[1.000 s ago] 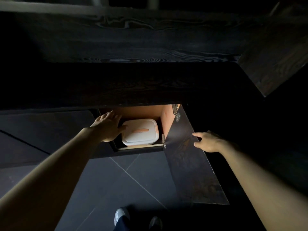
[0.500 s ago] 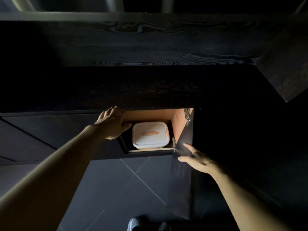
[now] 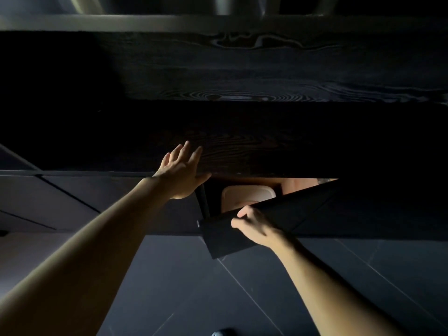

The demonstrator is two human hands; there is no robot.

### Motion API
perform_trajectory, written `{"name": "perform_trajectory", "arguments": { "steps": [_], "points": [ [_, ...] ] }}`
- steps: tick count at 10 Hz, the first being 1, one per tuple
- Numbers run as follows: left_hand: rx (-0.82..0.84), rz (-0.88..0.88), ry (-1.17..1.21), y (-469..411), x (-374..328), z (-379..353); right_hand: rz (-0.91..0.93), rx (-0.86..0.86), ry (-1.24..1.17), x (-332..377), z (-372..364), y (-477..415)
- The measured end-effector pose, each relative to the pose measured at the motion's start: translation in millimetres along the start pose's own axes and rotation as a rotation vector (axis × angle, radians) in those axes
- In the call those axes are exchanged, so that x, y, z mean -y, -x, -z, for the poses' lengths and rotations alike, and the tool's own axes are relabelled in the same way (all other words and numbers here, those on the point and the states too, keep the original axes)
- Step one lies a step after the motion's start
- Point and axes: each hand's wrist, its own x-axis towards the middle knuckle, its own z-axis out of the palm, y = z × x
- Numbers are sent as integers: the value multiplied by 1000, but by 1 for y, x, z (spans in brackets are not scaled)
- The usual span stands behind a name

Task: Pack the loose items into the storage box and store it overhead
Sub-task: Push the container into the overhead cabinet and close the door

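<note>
Two hands up: our left hand [image 3: 180,170] spread flat, up-left of the cabinet door [image 3: 298,209]; right hand [image 3: 254,226] grips the door's edge; storage box [image 3: 247,195] sits behind the door, half hidden.

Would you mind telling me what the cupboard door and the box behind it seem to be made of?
Cupboard door: dark, matte, probably wood or veneer, judging by the grain on the matching panel above. Box: likely plastic, smooth off-white with rounded corners; mostly hidden by the door.
</note>
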Motion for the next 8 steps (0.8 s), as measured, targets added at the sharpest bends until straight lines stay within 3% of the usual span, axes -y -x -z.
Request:
{"name": "perform_trajectory", "arguments": {
  "steps": [8],
  "points": [
    [96, 7, -11, -34, 37, -5, -24, 31, 101, 24, 26, -67]
  ]
}}
